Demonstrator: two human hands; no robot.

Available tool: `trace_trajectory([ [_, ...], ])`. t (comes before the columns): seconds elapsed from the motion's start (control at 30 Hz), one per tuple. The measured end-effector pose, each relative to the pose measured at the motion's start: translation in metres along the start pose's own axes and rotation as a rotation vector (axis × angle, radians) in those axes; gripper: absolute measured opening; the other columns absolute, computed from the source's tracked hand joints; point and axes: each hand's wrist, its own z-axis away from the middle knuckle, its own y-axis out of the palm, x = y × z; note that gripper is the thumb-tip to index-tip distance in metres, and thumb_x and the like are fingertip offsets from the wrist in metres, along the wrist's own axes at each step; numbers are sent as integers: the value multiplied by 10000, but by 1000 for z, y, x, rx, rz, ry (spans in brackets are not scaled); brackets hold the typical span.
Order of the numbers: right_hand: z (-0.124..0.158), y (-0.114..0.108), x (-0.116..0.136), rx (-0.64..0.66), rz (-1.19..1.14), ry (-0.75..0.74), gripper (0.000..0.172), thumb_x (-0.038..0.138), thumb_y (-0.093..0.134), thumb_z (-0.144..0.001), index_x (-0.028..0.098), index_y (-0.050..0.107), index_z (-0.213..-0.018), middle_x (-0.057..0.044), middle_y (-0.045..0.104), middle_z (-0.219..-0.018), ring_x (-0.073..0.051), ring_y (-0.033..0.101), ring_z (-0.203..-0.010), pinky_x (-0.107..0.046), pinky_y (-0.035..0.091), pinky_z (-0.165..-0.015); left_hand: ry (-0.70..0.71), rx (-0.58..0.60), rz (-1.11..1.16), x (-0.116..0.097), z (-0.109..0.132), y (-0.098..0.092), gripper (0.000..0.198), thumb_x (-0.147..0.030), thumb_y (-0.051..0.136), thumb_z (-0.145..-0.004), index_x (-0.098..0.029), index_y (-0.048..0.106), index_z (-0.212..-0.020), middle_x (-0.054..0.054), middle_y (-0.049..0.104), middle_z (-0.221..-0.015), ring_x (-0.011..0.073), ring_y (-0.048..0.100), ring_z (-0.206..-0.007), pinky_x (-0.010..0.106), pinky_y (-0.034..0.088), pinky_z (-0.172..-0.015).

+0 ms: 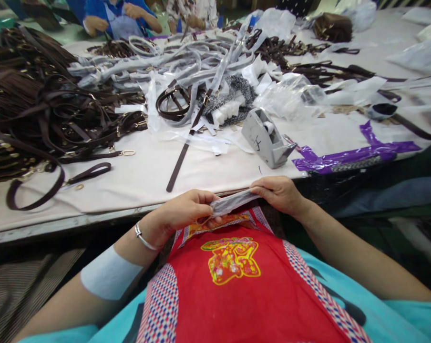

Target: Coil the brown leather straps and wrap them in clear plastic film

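Note:
A strap wrapped in pale, translucent paper (233, 202) stretches between my two hands, just above the red apron (226, 295) at the table's edge. My left hand (194, 209) pinches one end of it, thumb on top. At the other end, the thumb and fingers of my right hand (278, 193) are closed on the wrapping. A thin brown bit shows by my left fingers, but most of what lies inside the wrapping is hidden. Ahead of my left hand lies a flat dark brown strap (183, 164). Beyond my right hand stands a grey tape dispenser (267, 138).
Dark brown bags and straps (25, 95) are heaped on the left. Wrapped straps (140, 66) pile up in the middle, near a speckled cloth (233, 97). Purple tape (354, 152) runs along the table edge at right. A person in blue (118, 19) works across the table.

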Motion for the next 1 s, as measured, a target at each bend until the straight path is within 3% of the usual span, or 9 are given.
trace_trajectory([
  [0.17,-1,-1,1,-12,27,-18,279,388,564,-965,187,746,-901,-48,746,-793,-163,676,-700,-246,499,-681,18,-113,-163,0,-7,2,369,-491,632,-847,-129,683,-895,34,664,-728,98,519,-548,205,397,-515],
  [0.3,-2,0,2,18,45,-49,270,386,571,-962,193,751,-909,-52,751,-799,-168,676,-710,-255,492,-684,-3,-223,-379,5,-15,3,303,-430,629,-833,-133,682,-803,7,633,-652,110,513,-547,213,393,-519],
  [0.4,-2,2,0,46,50,-59,282,398,568,-960,196,754,-899,-53,753,-790,-171,676,-706,-259,488,-680,-24,-146,-389,8,-15,0,198,-296,616,-795,-146,701,-892,3,658,-707,127,563,-599,224,440,-572],
  [0.5,-3,2,-4,43,33,-54,280,396,573,-954,195,757,-889,-55,757,-789,-170,675,-695,-259,494,-681,-61,-46,-283,11,-13,-3,213,-239,594,-778,-154,682,-953,11,676,-753,135,588,-625,237,468,-602],
  [0.6,-6,-1,-7,49,21,-29,283,391,572,-953,191,760,-885,-55,756,-789,-169,676,-700,-252,499,-683,-19,18,-197,11,-11,-3,228,-365,601,-855,-156,663,-923,5,648,-746,116,548,-597,230,449,-585],
  [0.73,-11,-9,-5,125,-46,-50,270,387,598,-941,173,756,-891,-50,750,-786,-158,672,-702,-238,499,-690,-28,66,-218,10,-12,2,424,-574,585,-883,-160,633,-809,-19,587,-664,95,490,-545,212,394,-534],
  [0.8,-13,-13,-2,194,-85,-95,277,407,662,-897,157,747,-982,-56,744,-824,-163,671,-735,-239,501,-710,-100,135,-226,10,-11,2,428,-588,624,-853,-166,630,-782,-13,605,-658,99,500,-530,216,394,-521],
  [0.9,-13,-16,2,311,-71,-185,430,418,748,-824,154,702,-1160,-76,717,-927,-177,660,-807,-251,505,-746,-185,256,-174,12,-6,-3,409,-580,664,-829,-173,638,-800,-4,635,-635,108,515,-492,219,381,-476],
  [1.0,-11,-14,-2,296,-73,-239,291,302,632,-919,177,702,-1173,-88,688,-973,-168,657,-862,-250,512,-785,-119,300,-67,15,4,-9,401,-553,681,-836,-155,638,-816,5,644,-618,95,517,-455,203,389,-450],
])
